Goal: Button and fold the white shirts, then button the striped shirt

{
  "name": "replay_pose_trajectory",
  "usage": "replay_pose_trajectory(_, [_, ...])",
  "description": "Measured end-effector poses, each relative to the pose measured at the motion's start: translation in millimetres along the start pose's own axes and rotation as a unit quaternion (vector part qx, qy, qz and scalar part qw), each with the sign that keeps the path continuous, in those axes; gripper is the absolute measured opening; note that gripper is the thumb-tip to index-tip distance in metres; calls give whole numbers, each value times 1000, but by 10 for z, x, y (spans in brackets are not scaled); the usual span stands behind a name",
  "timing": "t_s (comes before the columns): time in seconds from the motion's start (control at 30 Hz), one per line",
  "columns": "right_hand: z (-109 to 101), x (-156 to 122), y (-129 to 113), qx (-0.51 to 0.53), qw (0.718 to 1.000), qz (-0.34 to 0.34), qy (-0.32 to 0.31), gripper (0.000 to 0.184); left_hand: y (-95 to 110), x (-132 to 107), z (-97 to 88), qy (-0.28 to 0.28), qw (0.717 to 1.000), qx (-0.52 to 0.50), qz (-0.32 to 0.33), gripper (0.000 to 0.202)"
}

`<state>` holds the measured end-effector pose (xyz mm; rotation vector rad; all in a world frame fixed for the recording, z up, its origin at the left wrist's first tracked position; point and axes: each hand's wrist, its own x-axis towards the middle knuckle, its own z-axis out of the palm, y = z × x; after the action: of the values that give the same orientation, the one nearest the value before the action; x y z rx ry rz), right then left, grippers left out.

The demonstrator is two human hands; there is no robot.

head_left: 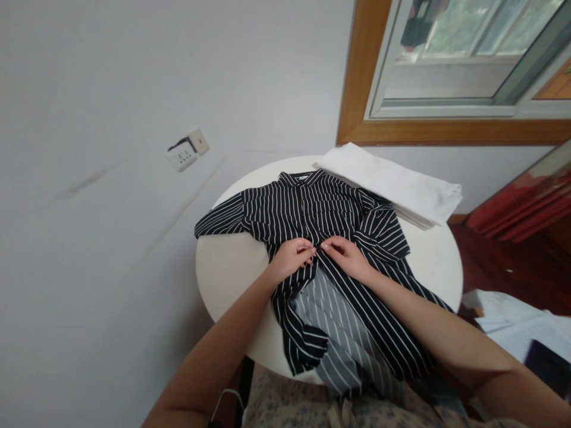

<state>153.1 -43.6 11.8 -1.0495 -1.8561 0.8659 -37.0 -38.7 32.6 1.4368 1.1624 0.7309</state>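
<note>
A black shirt with white stripes (285, 208) lies front side up, its collar toward the wall and one sleeve stretched out to the left. Both of my hands meet at the middle of its front opening. My left hand (292, 257) pinches one front edge of the shirt between thumb and fingers. Close beside it, my right hand (347, 255) pinches the other front edge. Any button between the fingertips is too small to make out. Below my hands the front is parted, and the greyer inner side shows. The hem hangs over the table's near edge.
The shirt rests on a round white table (232, 273) against the wall. A folded white cloth (392, 181) lies at the table's back right. Papers (526, 327) are at the lower right. A wall socket (182, 156) is at the left, a wood-framed window (446, 131) at the right.
</note>
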Motion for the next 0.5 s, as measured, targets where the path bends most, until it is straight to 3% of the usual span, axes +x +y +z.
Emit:
replay_pose_trajectory(0.2, [63, 21, -46, -60, 998, -29, -15, 27, -51, 12, 13, -21, 998, 20, 63, 10])
replay_pose_trajectory(0.3, [97, 22, -41, -77, 996, -39, -15, 32, -27, -11, 6, 1, 990, 92, 110, 11])
replay_pose_trajectory(0.37, [66, 21, -61, -79, 996, -40, -17, 35, 15, -36, -22, 54, 973, 177, 140, 13])
replay_pose_trajectory(0.5, [-181, 81, -127, -116, 992, -54, -1, 32, 92, -49, -141, 194, 909, 319, 187, 23])
